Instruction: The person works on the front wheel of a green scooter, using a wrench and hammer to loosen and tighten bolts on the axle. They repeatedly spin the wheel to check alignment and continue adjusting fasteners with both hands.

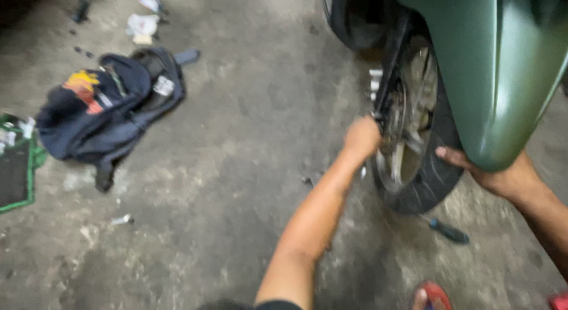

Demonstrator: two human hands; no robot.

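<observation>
A motorbike's front wheel (421, 178) stands at the right, under a dark green fender (503, 79). My left hand (362, 138) is closed in a fist against the black fork leg (390, 67) by the wheel's hub. The blur hides what the fist grips. My right hand (494, 175) reaches under the fender's tip, with its fingers laid around the tyre's tread.
A screwdriver with a dark handle (448, 231) lies on the concrete floor just below the tyre. A dark blue backpack (106, 108) lies at the left, beside a green-edged mat (18, 168). Scraps and small parts (142, 24) are scattered at the top left. My foot in a red sandal (432, 297) is at the bottom edge.
</observation>
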